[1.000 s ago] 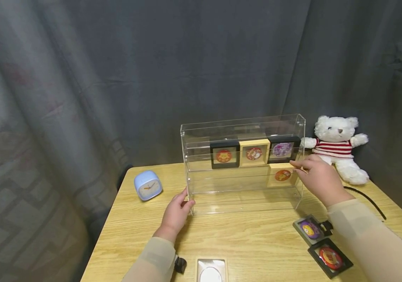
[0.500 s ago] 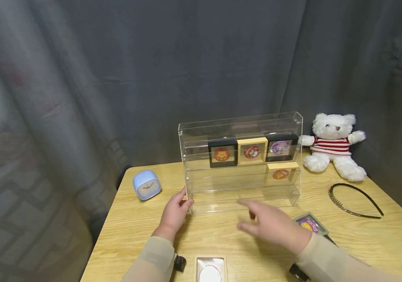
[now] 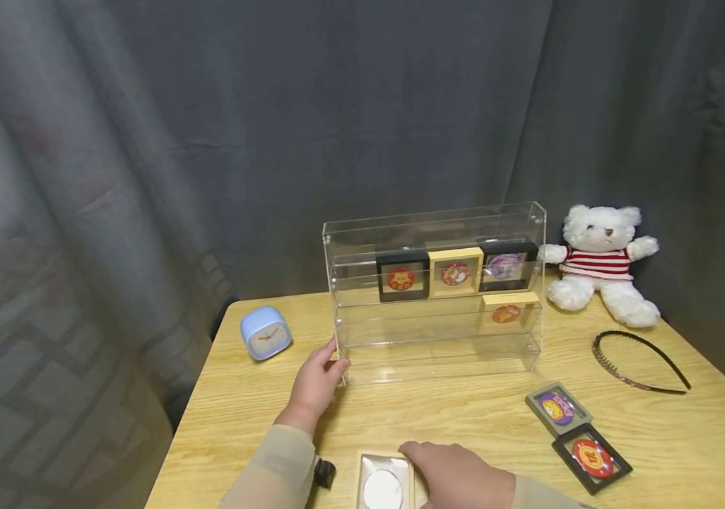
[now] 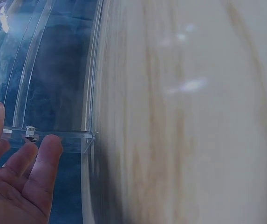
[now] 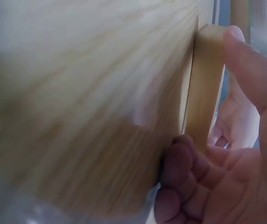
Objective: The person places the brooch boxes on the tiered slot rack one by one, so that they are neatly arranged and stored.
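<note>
- The pale frame (image 3: pixel 359 482) is seen at six o'clock in the head view, on or just above the tabletop (image 3: pixel 261 417); which cannot be told.
- It is gripped by the right hand (image 3: pixel 461 479), thumb on one edge and fingers curled at another.
- The clear rack (image 3: pixel 413 344) is lightly gripped at its eight-o'clock end by the left hand (image 3: pixel 314 385); how firmly cannot be judged.
- The frame is judged light and stiff, with smooth rims that may slip and a window easily smudged or scratched; it is best taken by opposite rims.
- The frame's near end is cut off at six o'clock, and the pale disc (image 3: pixel 383 489) inside shows no readable design.
- The right fingers' undersides are hidden in the head view; in the right wrist view, only the frame's side is clearly shown.
</note>
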{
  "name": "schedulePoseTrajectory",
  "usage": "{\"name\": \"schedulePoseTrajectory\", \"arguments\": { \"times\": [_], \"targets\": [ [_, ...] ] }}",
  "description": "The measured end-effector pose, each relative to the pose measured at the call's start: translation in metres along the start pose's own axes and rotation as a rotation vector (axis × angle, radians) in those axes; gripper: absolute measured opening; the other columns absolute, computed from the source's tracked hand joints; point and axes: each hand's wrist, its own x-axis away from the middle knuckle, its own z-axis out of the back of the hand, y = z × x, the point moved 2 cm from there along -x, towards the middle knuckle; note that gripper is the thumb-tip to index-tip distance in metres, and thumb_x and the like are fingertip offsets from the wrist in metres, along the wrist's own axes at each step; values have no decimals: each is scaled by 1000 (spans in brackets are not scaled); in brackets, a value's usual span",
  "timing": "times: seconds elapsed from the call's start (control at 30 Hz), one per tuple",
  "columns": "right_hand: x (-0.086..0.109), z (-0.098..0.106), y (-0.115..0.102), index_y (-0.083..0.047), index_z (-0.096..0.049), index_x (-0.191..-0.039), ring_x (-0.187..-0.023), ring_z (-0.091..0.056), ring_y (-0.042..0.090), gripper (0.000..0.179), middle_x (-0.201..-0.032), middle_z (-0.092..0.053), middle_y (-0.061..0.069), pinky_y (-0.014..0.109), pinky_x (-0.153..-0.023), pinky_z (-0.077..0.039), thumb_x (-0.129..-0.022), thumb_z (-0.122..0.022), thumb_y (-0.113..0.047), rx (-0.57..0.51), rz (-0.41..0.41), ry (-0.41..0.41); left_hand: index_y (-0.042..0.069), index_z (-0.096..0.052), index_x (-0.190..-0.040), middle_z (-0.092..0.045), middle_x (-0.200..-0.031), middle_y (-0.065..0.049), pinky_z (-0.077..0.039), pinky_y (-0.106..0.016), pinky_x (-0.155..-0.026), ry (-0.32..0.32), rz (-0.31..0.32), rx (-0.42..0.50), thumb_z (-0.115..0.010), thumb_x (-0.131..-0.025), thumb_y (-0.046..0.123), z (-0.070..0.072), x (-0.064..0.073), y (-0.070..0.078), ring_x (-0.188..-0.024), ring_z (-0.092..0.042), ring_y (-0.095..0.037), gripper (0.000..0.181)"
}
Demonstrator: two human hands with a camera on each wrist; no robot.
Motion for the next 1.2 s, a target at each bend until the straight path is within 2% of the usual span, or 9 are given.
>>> {"name": "schedulePoseTrajectory", "arguments": {
  "times": [0.1, 0.23, 0.4, 0.53, 0.67, 0.8, 0.97, 1.07, 1.2],
  "targets": [
    [3, 3, 4, -10, -46, -141, -74, -55, 2, 92, -95, -58, -15, 26, -65, -52, -71, -83, -57, -132, -18, 18, 19, -49, -148, -57, -133, -13, -55, -38, -83, -1, -3, 0, -68, -96, 22, 0, 0, 0, -104, -63, -24, 55],
    [1, 6, 13, -8, -33, -148, -63, -49, 5, 97, -86, -52, -7, 22, -56, -48, -72, -89, -31, -263, -35, 74, 22, -48, -148, -57, -133, -12, -55, -37, -82, -2, -2, -3, -68, -96, 24, 1, 1, -1, -104, -63, -23, 55],
    [-2, 13, 26, -12, -33, -146, -65, -53, 7, 91, -88, -53, 1, 24, -59, -50, -74, -87, -14, -394, -22, 137, 22, -48, -148, -57, -133, -11, -55, -35, -80, -10, 6, 8, -67, -97, 25, 2, 1, -3, -103, -63, -21, 55],
    [-3, 28, 35, -11, -35, -145, -70, -59, 12, 81, -91, -54, 6, 27, -63, -53, -80, -83, -7, -429, 14, 200, 23, -48, -148, -56, -133, -10, -55, -34, -79, -16, 20, 18, -67, -97, 25, 1, 1, -4, -102, -62, -20, 55],
    [-6, 55, 42, -11, -39, -145, -76, -60, 14, 76, -91, -56, 3, 27, -66, -55, -81, -80, -4, -342, 2, 342, 23, -48, -149, -56, -134, -10, -55, -34, -78, -15, 24, 29, -68, -97, 24, 0, 0, -2, -101, -62, -20, 56],
    [-11, 95, 44, -13, -42, -144, -80, -61, 13, 75, -88, -60, -2, 26, -70, -55, -80, -79, -1, -213, -46, 508, 21, -48, -149, -55, -135, -11, -56, -34, -78, -16, 13, 42, -68, -97, 24, 0, -1, -1, -102, -63, -21, 56],
    [-11, 148, 44, -15, -46, -143, -84, -66, 19, 69, -90, -65, 0, 37, -70, -57, -83, -79, -4, -61, -36, 665, 21, -48, -148, -55, -135, -11, -55, -34, -80, -16, 15, 57, -68, -97, 24, -1, -1, -1, -103, -63, -22, 55],
    [-11, 172, 46, -18, -50, -142, -88, -67, 23, 64, -94, -65, 2, 44, -73, -56, -86, -78, -7, 31, -28, 747, 21, -48, -148, -55, -135, -11, -55, -34, -79, -13, 21, 54, -67, -97, 24, -1, -1, -1, -103, -63, -21, 55],
    [-11, 191, 48, -18, -55, -139, -93, -67, 26, 59, -98, -64, 4, 48, -76, -55, -86, -78, -7, 81, -13, 789, 21, -48, -149, -55, -135, -11, -55, -34, -79, -14, 26, 43, -67, -97, 24, -1, -1, -1, -104, -63, -21, 55]
  ]
}}
